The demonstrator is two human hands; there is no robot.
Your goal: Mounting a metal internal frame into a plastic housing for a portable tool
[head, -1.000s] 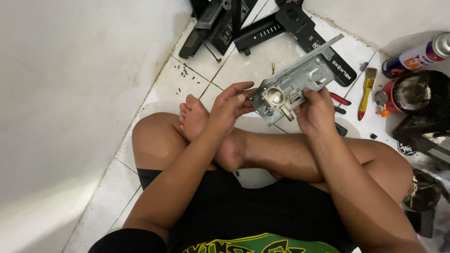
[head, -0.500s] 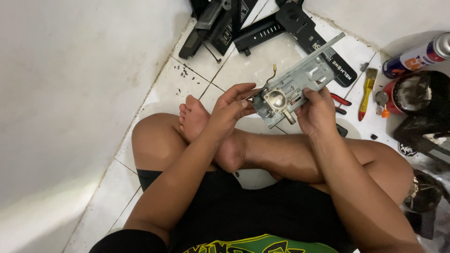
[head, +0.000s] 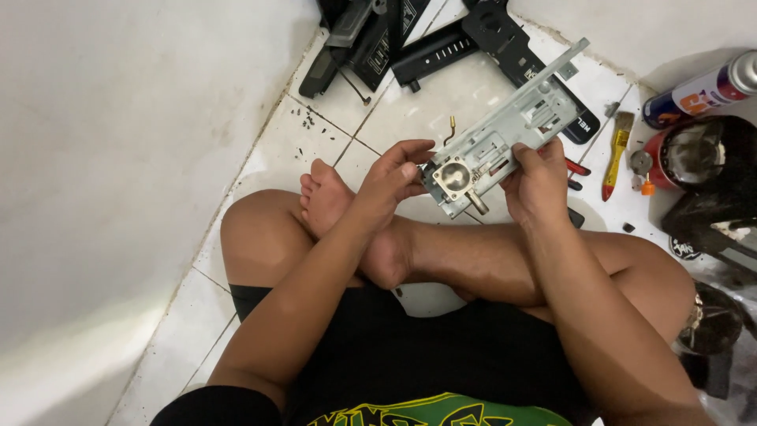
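I sit cross-legged on a white tiled floor (head: 284,150) and hold a grey metal lock case (head: 505,134) with a long faceplate above my legs. My right hand (head: 540,181) grips its lower right edge. My left hand (head: 394,177) touches its near end, the fingertips beside a round brass-coloured hub (head: 453,175). A small bent wire piece (head: 451,126) sticks up by the case's left side.
Black door handle plates and parts (head: 426,39) lie on the floor ahead. At right are a yellow-handled brush (head: 617,154), a spray can (head: 702,91), a red tool (head: 577,167) and a dark pot (head: 702,158). A white wall (head: 118,158) rises at left.
The lock case has shifted slightly and my left fingers have moved to its near end. A small bent wire piece shows by the case from half a second ago.
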